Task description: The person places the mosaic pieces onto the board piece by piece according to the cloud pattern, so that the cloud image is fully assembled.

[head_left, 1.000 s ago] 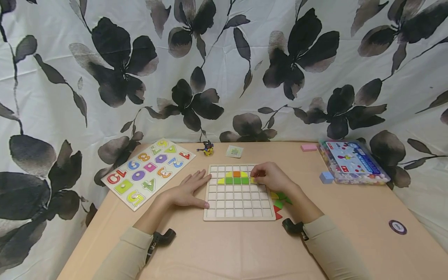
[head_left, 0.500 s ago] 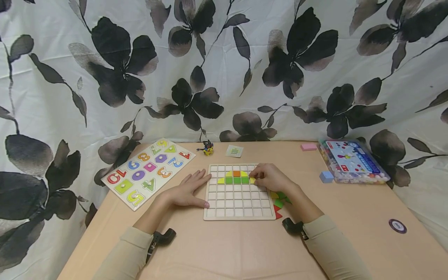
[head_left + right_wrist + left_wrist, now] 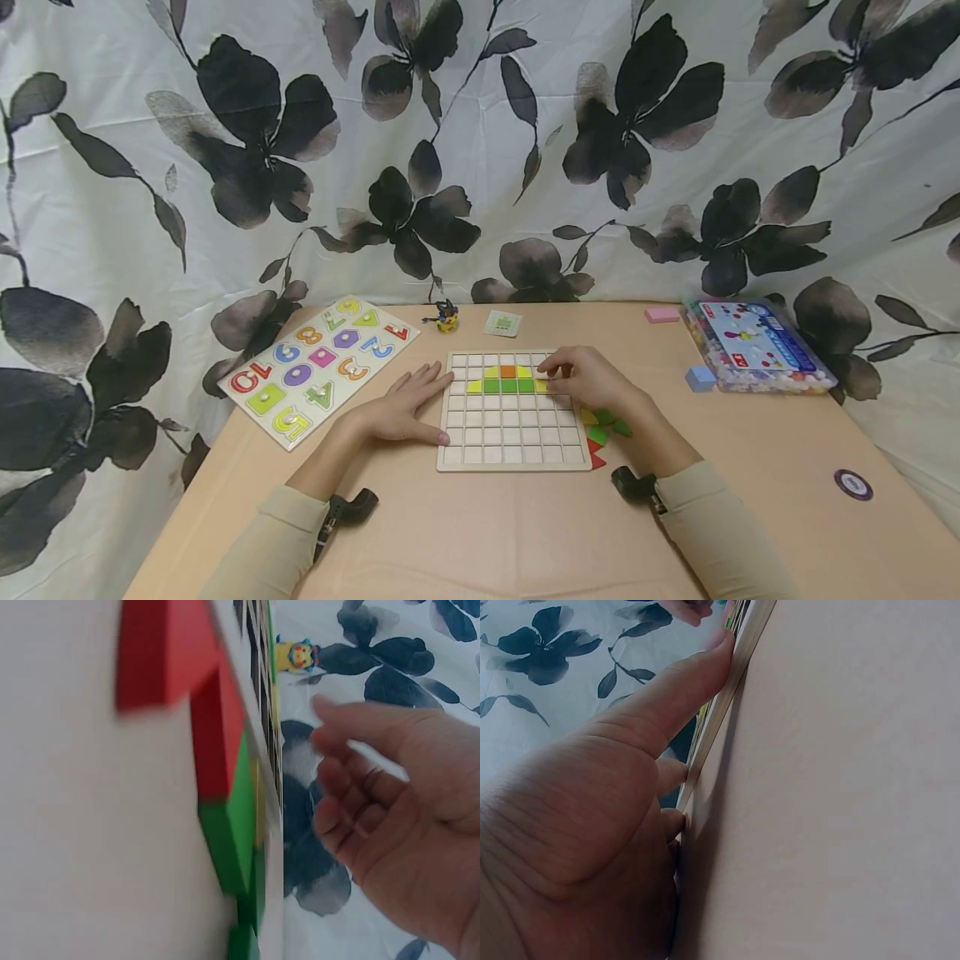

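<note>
Neither hand clamps a piece: the left hand (image 3: 399, 410) spreads against one gridded board (image 3: 510, 434) at its left edge; the right hand (image 3: 592, 379), loosely bent, is over the far right. Two red pieces (image 3: 597, 461) lie beside the near right corner. The board bears three green squares (image 3: 508, 387), four yellow pieces (image 3: 475, 387), one orange square (image 3: 507, 372); one toy figure (image 3: 446, 317) stands beyond. Only the right wrist view shows the red pieces' thick sides.

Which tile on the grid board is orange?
The square tile between two yellow tiles, just above the middle green tile; no other tile visible on the board is orange.
</note>
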Available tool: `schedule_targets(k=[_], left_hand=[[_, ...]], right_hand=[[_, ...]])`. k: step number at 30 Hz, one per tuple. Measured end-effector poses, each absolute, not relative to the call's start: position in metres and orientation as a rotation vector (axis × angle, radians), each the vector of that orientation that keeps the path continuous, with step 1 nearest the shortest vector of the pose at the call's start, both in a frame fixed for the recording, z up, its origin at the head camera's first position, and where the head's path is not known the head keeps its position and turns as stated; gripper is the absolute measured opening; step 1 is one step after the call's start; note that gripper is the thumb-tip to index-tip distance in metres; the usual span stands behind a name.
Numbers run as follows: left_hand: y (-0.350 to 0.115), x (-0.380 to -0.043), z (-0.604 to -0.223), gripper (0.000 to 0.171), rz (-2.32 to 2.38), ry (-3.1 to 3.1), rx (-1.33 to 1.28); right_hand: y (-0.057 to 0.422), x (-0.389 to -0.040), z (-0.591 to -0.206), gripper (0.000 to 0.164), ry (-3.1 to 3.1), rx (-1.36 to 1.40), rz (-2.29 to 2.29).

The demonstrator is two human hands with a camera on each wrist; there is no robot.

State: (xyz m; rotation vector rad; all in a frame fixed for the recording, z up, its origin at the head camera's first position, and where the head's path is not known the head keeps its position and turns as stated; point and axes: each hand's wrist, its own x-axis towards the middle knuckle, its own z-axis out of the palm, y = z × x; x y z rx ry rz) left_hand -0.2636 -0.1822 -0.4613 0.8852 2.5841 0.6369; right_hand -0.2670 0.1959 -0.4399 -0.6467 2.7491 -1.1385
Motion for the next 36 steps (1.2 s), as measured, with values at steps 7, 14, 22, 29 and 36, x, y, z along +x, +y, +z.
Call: schedule_targets(k=[7, 14, 22, 29, 36], left_hand=[[-0.182, -0.264, -0.461, 0.112, 0.636, 2.585, 0.888], [-0.180, -0.261, -0.457, 0.112, 0.638, 2.578, 0.879], [-0.181, -0.262, -0.457, 0.112, 0.639, 2.580, 0.874], [-0.180, -0.262, -0.457, 0.112, 0.636, 2.581, 0.886], [-0.181, -0.262, -0.458, 0.113, 0.644, 2.586, 0.885]], right_hand=[[0.206, -0.255, -0.423, 0.027, 2.765, -0.511, -1.130], [0.225, -0.255, -0.415, 0.027, 2.754, -0.509, -1.082], [0.240, -0.255, -0.410, 0.029, 2.727, -0.440, -1.047], [0.248, -0.257, -0.414, 0.021, 2.647, -0.430, -1.030], [0.250, -0.258, -0.420, 0.021, 2.492, -0.509, -1.022]])
